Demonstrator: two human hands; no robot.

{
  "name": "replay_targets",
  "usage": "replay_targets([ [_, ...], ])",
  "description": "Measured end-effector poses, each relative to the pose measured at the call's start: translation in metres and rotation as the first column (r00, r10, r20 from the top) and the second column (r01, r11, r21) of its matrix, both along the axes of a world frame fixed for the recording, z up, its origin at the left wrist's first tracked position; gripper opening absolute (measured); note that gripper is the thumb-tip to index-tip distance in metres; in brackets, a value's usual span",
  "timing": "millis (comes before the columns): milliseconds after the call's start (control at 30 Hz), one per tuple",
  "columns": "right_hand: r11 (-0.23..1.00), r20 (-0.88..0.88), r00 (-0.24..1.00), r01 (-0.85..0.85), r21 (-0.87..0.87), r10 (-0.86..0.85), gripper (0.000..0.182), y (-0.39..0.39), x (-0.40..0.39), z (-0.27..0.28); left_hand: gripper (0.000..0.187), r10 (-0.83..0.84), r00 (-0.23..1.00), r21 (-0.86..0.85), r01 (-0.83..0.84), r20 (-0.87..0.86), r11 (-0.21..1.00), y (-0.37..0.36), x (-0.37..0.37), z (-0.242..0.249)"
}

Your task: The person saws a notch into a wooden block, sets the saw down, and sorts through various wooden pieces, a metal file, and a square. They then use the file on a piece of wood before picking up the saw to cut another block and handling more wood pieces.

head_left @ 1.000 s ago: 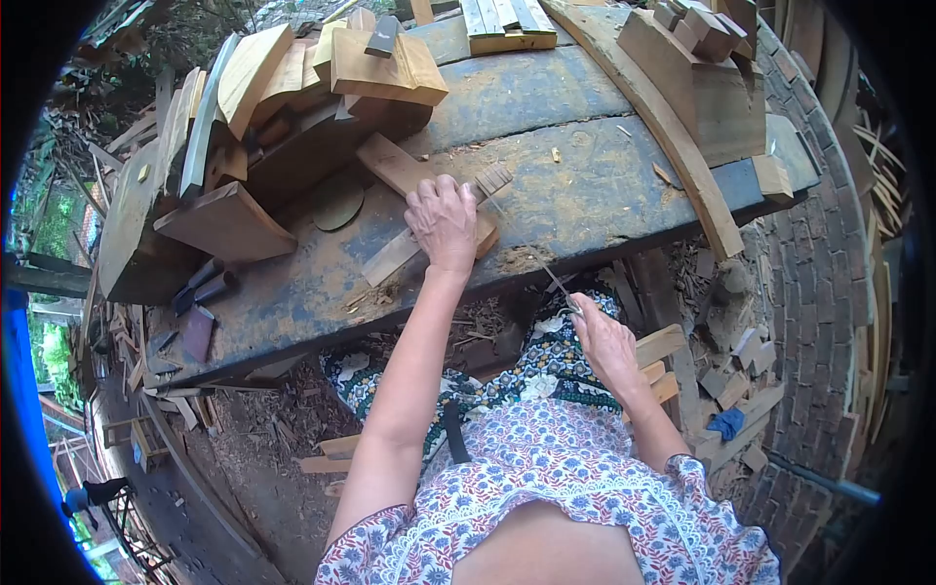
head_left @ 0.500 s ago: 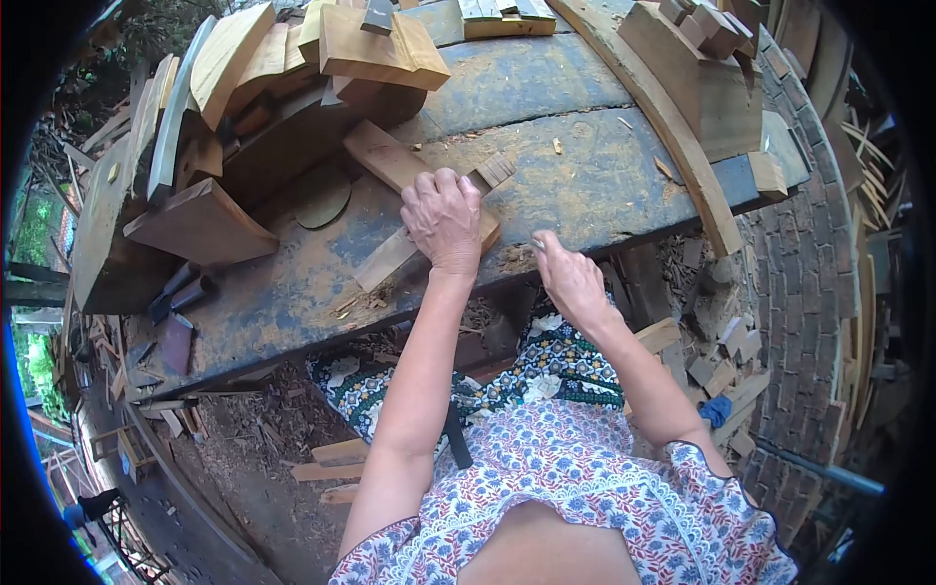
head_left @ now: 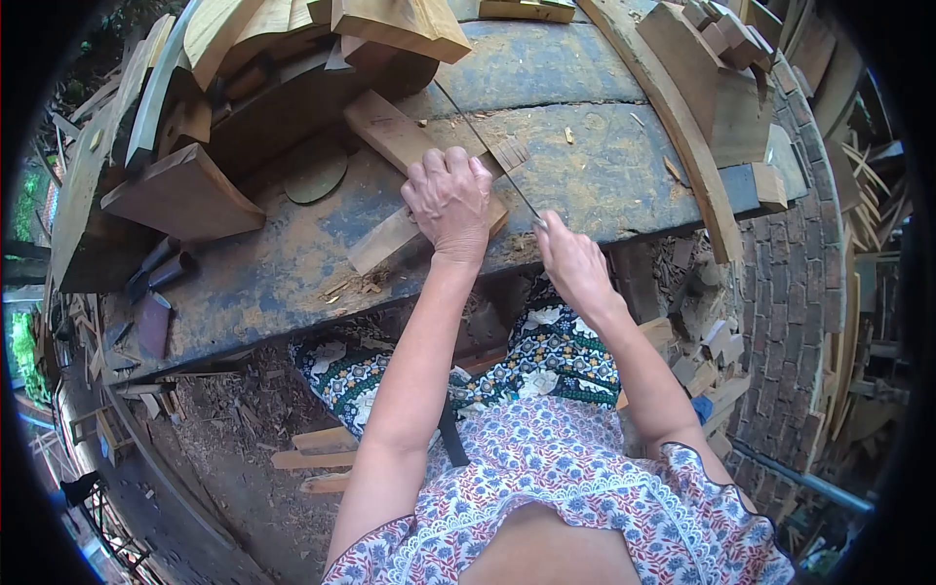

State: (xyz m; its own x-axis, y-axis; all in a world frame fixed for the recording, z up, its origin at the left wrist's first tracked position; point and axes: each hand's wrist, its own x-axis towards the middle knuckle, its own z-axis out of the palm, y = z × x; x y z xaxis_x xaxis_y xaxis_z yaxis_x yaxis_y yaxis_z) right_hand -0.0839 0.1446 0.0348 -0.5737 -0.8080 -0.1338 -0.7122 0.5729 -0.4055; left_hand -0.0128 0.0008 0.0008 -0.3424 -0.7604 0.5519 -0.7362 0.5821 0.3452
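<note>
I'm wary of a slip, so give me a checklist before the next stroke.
1. Left hand steadying the wood strip: ok.
2. Strip laid across the thicker block: ok.
3. Right hand holding the thin tool by its near end: ok.
4. Left fingers well away from the tool: not ok, it passes close by.
5. Tool touching the strip: cannot tell.

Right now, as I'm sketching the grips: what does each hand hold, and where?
The right hand grips a thin tool by its near end; the left hand holds a wooden strip down around its middle.
</note>
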Motion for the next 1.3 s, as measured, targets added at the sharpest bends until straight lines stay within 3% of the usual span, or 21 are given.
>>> replay_targets([
  [133,0.998,-0.027,0.999,-0.034,-0.057,0.033,0.02,0.006,0.0,-0.007,0.015,0.015,1.0,-0.006,-0.015,-0.009,1.0,-0.001,-0.001,0.0],
  [200,0.999,0.047,0.999,0.025,0.033,-0.026,0.018,0.038,0.007,-0.007,0.014,-0.002,1.0,-0.008,0.002,-0.018,1.0,-0.001,-0.001,-0.001],
  [400,0.996,0.107,0.992,0.063,0.062,-0.07,0.015,0.092,0.026,-0.001,0.015,-0.009,1.0,-0.067,0.007,-0.017,0.998,-0.002,-0.002,-0.003],
  [500,0.996,0.092,0.995,0.033,0.082,-0.041,0.014,0.053,0.014,0.004,0.015,-0.015,1.0,-0.076,0.015,-0.002,0.997,-0.004,-0.002,-0.005],
  [667,0.992,0.012,0.998,-0.058,-0.112,0.06,0.016,-0.02,-0.003,-0.004,0.012,-0.002,1.0,-0.054,0.003,0.011,0.999,-0.001,-0.001,-0.003],
  [700,0.991,0.011,0.998,-0.064,-0.12,0.066,0.016,-0.014,-0.001,-0.001,0.012,0.009,1.0,-0.059,-0.009,-0.003,0.998,-0.003,-0.002,-0.003],
  [767,0.999,0.079,0.997,0.0,0.032,-0.002,0.017,0.023,0.005,0.004,0.012,0.01,1.0,-0.055,-0.011,-0.011,0.998,-0.004,-0.003,-0.001],
  [933,0.995,0.153,0.986,0.053,0.083,-0.065,0.018,0.093,0.022,0.005,0.012,-0.004,1.0,-0.049,0.005,0.019,0.999,-0.002,-0.001,-0.003],
  [1067,0.992,0.126,0.991,0.031,0.124,-0.047,0.017,0.053,0.012,0.01,0.012,-0.019,1.0,-0.051,0.019,0.003,0.999,-0.003,-0.001,-0.002],
  [1133,0.999,0.058,0.998,-0.035,-0.014,0.036,0.018,0.015,-0.002,0.0,0.012,-0.014,1.0,-0.056,0.015,0.011,0.998,-0.002,-0.001,-0.002],
  [1300,0.997,0.049,0.998,-0.046,-0.056,0.049,0.019,-0.015,-0.004,-0.001,0.012,-0.021,1.0,-0.05,0.021,0.011,0.999,-0.002,0.0,-0.002],
])
